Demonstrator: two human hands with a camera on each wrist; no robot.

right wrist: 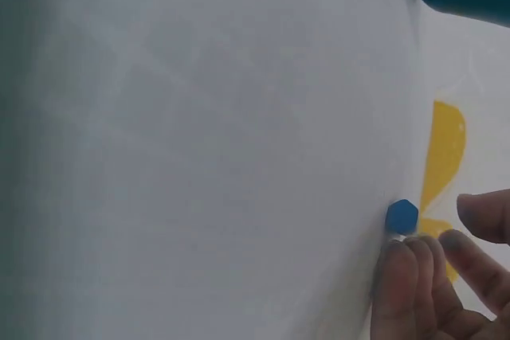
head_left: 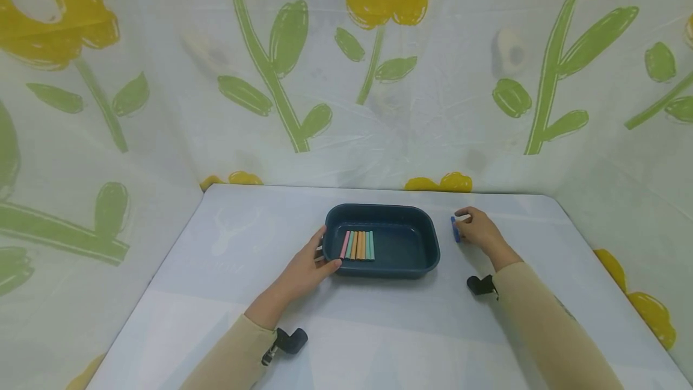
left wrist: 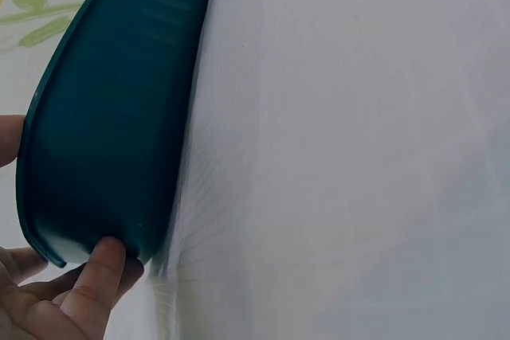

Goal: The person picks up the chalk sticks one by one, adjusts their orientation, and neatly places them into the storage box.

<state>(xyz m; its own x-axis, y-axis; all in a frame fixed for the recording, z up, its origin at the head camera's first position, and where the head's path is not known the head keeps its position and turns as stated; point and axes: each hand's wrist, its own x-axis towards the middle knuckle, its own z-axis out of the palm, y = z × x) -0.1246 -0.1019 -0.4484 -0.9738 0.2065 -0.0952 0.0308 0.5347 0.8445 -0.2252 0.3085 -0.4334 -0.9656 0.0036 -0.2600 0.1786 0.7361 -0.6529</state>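
A dark teal tray (head_left: 406, 272) stands on the table, and several pastel sticks that look like chalk (head_left: 358, 245) lie side by side at its left end. My left hand (head_left: 305, 268) grips that end, thumb at the near corner and fingers around the outer wall. The left wrist view shows fingertips against the tray's side wall (left wrist: 111, 117). To the right of the tray lies a small blue stick (head_left: 456, 230), whose six-sided end (right wrist: 402, 217) shows in the right wrist view. My right hand (head_left: 479, 230) is beside it, fingers nearly straight and thumb apart; whether they touch is unclear.
The white table (head_left: 379, 330) has a back edge against a hanging sheet (head_left: 460, 107) printed with yellow flowers and green leaves. More of this sheet rises at the left and right sides. Black wrist devices (head_left: 292, 340) are on both sleeves.
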